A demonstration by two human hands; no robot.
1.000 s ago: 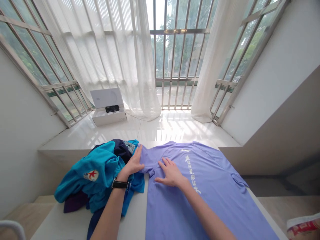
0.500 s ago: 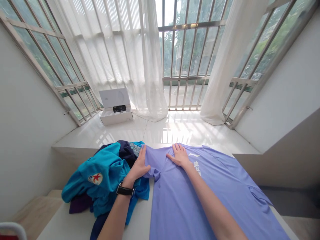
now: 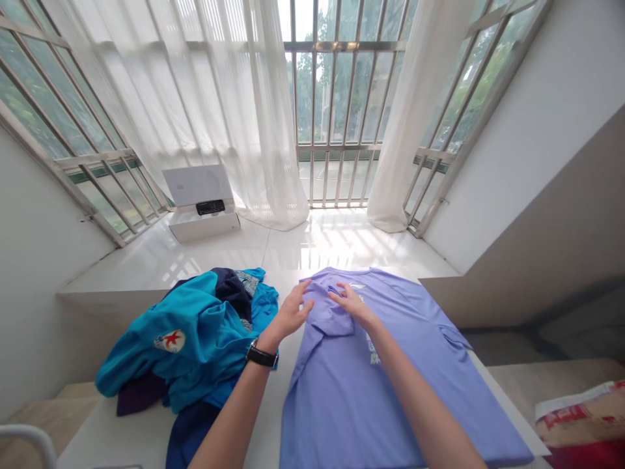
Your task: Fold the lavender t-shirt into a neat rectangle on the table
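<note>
A light purple T-shirt (image 3: 371, 391) with white printing lies spread before me, its left-side sleeve turned inward over the body. My left hand (image 3: 291, 311), with a black-banded watch on the wrist, is at the folded left edge, thumb and fingers apart. On the folded sleeve, my right hand (image 3: 355, 305) has its thumb and forefinger close together at the sleeve's opening, pinching the cloth. Left of the T-shirt lies a rumpled heap of clothes, with a turquoise garment (image 3: 195, 326) bearing a red-and-white emblem on top of dark blue ones.
The clothes rest on a white table (image 3: 266, 417) against a pale tiled sill (image 3: 283, 251). On the sill stands an open white box (image 3: 205, 225) holding a black device (image 3: 210, 207). Sheer curtains (image 3: 215, 98) hang before barred windows. A red-and-tan bag (image 3: 581, 417) is at lower right.
The left-side sleeve, which stuck out to the left, is now folded inward across the T-shirt. My left hand has moved right with it. The view has shifted to the right.
</note>
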